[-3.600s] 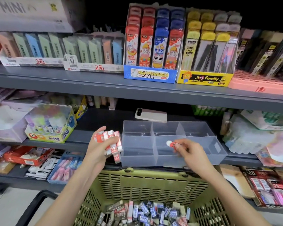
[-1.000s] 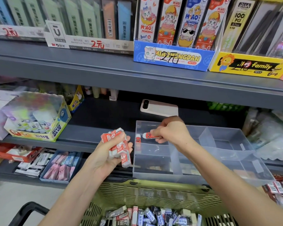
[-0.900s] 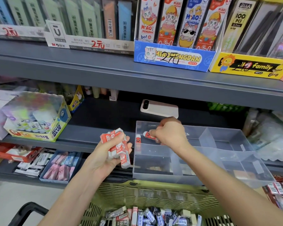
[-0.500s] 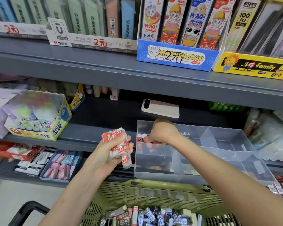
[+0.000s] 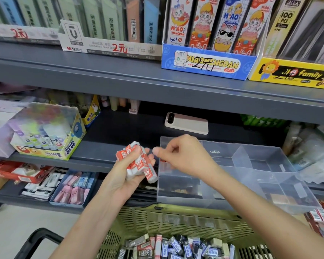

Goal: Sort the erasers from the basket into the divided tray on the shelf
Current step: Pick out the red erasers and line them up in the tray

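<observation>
Erasers (image 5: 137, 161) bunched in left hand (image 5: 127, 176), long axes slanting down-right

A stationery shop: grey tiered shelving (image 5: 157, 77) carries retail display cartons, a pencil-lead carton (image 5: 118, 47) with handwritten price at 11 o'clock, a glue-stick box (image 5: 49, 139) at 9 o'clock, and a green shopping basket (image 5: 176, 217) at 6 o'clock.
</observation>
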